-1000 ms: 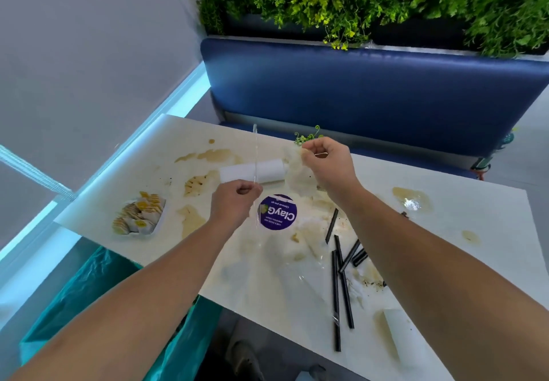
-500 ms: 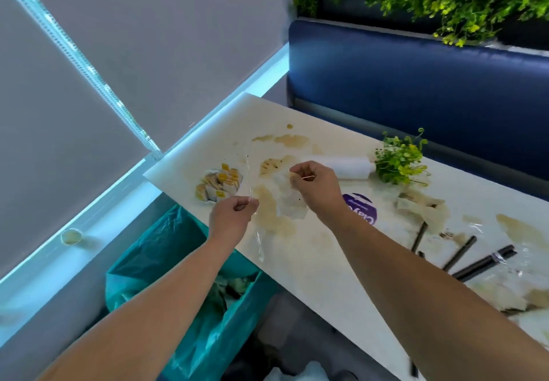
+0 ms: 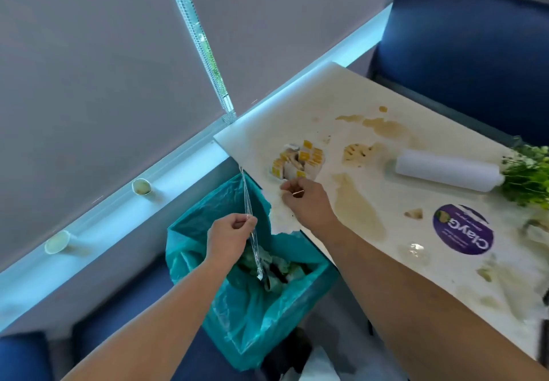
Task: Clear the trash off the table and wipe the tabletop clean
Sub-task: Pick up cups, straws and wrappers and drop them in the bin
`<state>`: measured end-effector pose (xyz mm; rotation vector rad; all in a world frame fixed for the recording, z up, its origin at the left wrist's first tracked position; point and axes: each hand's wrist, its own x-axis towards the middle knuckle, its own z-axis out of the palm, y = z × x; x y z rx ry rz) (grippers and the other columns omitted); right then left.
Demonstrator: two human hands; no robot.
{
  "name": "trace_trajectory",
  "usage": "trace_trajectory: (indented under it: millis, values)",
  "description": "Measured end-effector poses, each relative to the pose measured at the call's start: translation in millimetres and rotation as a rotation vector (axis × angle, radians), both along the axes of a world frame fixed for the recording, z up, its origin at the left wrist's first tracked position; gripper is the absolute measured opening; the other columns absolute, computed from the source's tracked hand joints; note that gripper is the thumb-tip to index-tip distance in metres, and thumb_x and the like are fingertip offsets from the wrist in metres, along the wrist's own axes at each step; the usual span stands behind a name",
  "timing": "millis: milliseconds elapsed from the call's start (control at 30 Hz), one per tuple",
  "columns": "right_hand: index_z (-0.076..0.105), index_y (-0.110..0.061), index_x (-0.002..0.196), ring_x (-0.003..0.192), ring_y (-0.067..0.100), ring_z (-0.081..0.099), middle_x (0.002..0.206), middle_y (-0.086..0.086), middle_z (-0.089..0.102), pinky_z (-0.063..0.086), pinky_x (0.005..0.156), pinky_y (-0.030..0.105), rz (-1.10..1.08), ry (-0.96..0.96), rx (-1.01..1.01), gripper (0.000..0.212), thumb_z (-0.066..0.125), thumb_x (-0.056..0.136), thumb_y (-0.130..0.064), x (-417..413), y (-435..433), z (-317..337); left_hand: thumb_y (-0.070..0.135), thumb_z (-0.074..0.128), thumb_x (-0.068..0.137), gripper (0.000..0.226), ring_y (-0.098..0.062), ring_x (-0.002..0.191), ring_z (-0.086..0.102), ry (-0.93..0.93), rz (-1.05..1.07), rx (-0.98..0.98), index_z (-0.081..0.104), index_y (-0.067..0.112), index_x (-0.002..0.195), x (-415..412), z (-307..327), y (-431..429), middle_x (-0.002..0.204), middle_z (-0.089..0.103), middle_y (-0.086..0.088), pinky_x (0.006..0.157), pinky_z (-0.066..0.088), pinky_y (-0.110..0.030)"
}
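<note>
My left hand (image 3: 230,236) pinches a clear plastic straw wrapper (image 3: 249,217) that hangs upright over the bin lined with a teal bag (image 3: 246,300). My right hand (image 3: 307,204) holds a crumpled stained napkin (image 3: 280,220) and a toothpick at the table's near edge, right above the bin's rim. The white table (image 3: 371,95) carries brown spill stains (image 3: 358,205). A tray of yellow-and-white packets (image 3: 298,159) sits just beyond my right hand.
A white paper roll (image 3: 445,169) lies beside a green plant sprig (image 3: 527,172). A purple round lid (image 3: 462,229) and scraps lie at right. Two paper cups (image 3: 142,187) stand on the window ledge. A blue bench (image 3: 463,45) backs the table.
The view swung left and down toward the bin. Both hands moved from above the table's middle to its left edge, carrying the wrapper and napkin over the teal bag.
</note>
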<state>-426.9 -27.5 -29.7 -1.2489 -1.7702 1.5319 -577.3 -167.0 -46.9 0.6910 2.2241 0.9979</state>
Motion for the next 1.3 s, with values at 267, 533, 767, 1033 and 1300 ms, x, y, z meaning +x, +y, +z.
trace_trajectory:
  millis: [267,533,767,1033,1300]
  values:
    - [0.073,-0.017,0.100,0.075,0.010,0.060,0.090,-0.003,0.069,0.047,0.073,0.021,0.127,-0.084,0.015,0.011,0.068,0.091,-0.012,-60.5,-18.1,-45.2,0.044,0.076,0.088,0.015,0.004,0.057,0.062,0.018,0.045,-0.112,0.077,0.029,0.088,-45.6,-39.5,-21.9,0.068,0.072,0.012,0.059,0.044,-0.019]
    - [0.061,-0.021,0.119,0.089,0.014,0.062,0.105,-0.004,0.065,0.052,0.074,0.019,0.365,-0.235,-0.028,0.030,0.068,0.090,-0.017,-87.1,-32.5,-95.2,0.050,0.079,0.084,0.022,-0.009,0.080,0.072,-0.035,0.101,-0.218,0.077,0.029,0.091,-65.8,-82.2,-30.1,0.081,0.076,0.011,0.072,0.058,-0.030]
    - [0.056,-0.024,0.130,0.103,0.018,0.060,0.122,-0.002,0.058,0.056,0.088,0.038,0.425,-0.326,-0.013,0.037,0.056,0.094,-0.016,-81.4,-24.5,-101.3,0.046,0.078,0.087,0.037,-0.011,0.090,0.070,-0.004,0.134,-0.224,0.071,0.021,0.112,-65.9,-90.1,-28.9,0.096,0.072,0.008,0.080,0.055,-0.028]
    - [0.068,-0.015,0.108,0.078,0.002,0.060,0.096,-0.004,0.068,0.049,0.075,0.020,0.093,-0.196,0.181,0.014,0.061,0.095,-0.015,-65.3,16.6,-56.6,0.045,0.069,0.093,0.027,-0.001,0.090,0.060,0.187,0.062,-0.081,0.069,0.026,0.111,-51.8,-49.7,12.1,0.095,0.067,0.015,0.076,0.040,-0.020]
    - [0.066,-0.014,0.109,0.087,0.015,0.060,0.102,0.001,0.062,0.054,0.081,0.031,-0.129,-0.225,0.290,0.019,0.061,0.091,-0.010,-10.4,66.7,-2.0,0.046,0.069,0.092,0.026,-0.008,0.090,0.059,0.303,-0.120,0.045,0.067,0.027,0.110,-8.8,2.0,85.0,0.100,0.065,0.009,0.080,0.038,-0.025]
